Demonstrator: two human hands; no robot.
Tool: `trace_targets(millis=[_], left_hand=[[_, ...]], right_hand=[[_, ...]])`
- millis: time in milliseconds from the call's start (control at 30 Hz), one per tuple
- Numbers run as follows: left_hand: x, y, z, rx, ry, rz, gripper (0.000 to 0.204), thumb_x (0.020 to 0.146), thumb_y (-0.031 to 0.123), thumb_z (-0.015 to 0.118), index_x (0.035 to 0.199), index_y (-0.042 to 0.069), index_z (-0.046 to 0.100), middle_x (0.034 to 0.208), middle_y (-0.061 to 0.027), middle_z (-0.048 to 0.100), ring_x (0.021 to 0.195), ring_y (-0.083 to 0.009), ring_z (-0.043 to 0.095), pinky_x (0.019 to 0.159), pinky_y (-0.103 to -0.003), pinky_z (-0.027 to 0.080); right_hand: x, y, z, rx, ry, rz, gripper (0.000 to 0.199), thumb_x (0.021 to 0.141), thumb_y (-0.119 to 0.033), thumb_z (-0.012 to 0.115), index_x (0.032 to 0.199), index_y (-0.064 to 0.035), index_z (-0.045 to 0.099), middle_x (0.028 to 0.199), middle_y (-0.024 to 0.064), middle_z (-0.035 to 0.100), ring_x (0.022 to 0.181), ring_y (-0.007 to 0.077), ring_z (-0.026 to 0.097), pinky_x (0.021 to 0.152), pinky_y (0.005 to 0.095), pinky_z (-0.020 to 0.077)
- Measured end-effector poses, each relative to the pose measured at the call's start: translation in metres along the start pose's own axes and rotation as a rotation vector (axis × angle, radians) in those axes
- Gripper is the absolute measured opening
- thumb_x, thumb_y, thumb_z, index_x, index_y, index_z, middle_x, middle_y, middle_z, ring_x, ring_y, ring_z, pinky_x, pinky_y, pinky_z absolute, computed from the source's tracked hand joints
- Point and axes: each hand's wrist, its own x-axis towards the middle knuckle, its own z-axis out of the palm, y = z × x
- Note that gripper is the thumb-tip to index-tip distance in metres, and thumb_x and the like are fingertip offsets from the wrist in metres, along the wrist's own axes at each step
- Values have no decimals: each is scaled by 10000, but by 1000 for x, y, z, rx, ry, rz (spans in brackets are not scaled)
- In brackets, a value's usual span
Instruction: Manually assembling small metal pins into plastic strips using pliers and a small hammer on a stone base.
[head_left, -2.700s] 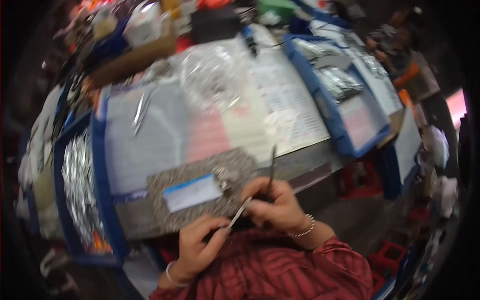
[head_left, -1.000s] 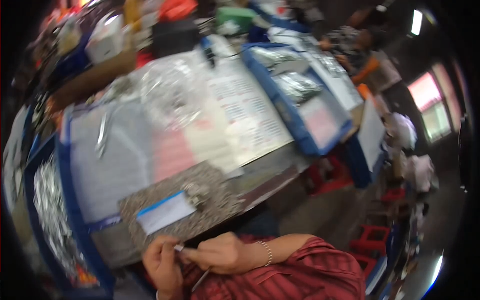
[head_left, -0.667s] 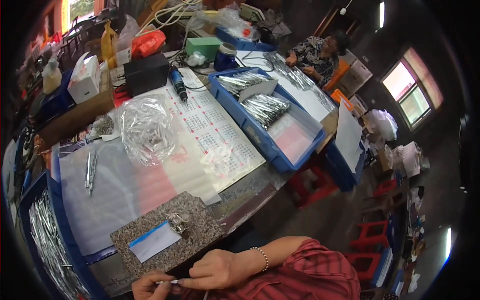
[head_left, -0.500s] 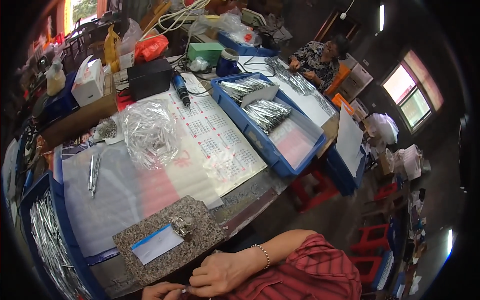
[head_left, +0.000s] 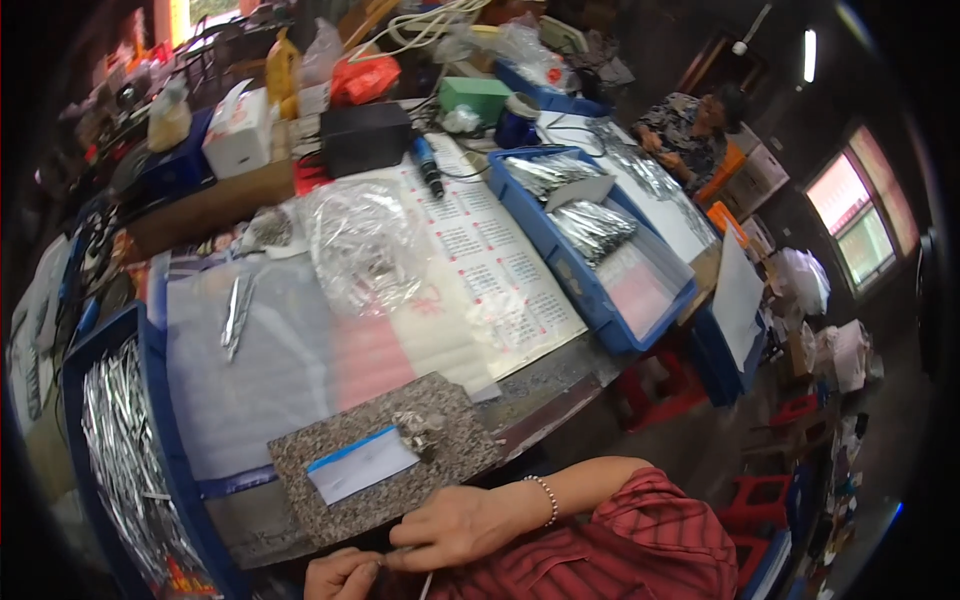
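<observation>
My right hand (head_left: 465, 525), with a bead bracelet on its wrist, lies low at the near edge of a speckled granite slab (head_left: 450, 405). My left hand (head_left: 340, 575) is just left of it, half cut off by the lower edge. Both pinch a thin metal strip (head_left: 424, 586), mostly hidden between the fingers. On the slab lie a white card with a blue edge (head_left: 360, 465) and a small heap of metal parts (head_left: 420, 428).
A blue tray of shiny metal pieces (head_left: 120, 450) stands at the left, and another blue tray (head_left: 600, 240) at the right. A clear plastic bag (head_left: 360, 240) and loose tweezers (head_left: 235, 315) lie on the sheet. Another person (head_left: 690, 125) sits far right. Red stools (head_left: 660, 380) stand below the bench.
My hands have dropped from the slab's front edge to the bottom of the picture. The view has swung up, showing more of the far bench and room.
</observation>
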Motion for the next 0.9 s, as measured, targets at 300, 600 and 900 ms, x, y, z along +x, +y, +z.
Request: trace_targets(millis=[300,600,900], left_hand=[[12,-21,-46,159,285,-28,160,889,71,566,930,-66,639,769,-140,641,692,-182,611,629,-290,459],[17,-28,-63,161,294,-98,169,890,106,575,916,-37,662,683,-107,617,606,-102,549,561,-272,434],[19,-30,-76,161,310,-72,177,878,107,568,894,-39,667,658,-120,612,583,-106,559,542,-272,432]], right_hand=[[5,11,-48,119,346,414,670,985,-526,235,981,-5,657,961,155,671,747,305,645,649,364,516],[33,20,-26,398,277,638,511,997,-413,361,1044,7,647,872,146,669,620,200,644,573,276,500],[53,33,-18,350,277,637,488,996,-411,381,1075,7,622,926,145,659,605,134,582,575,261,485]])
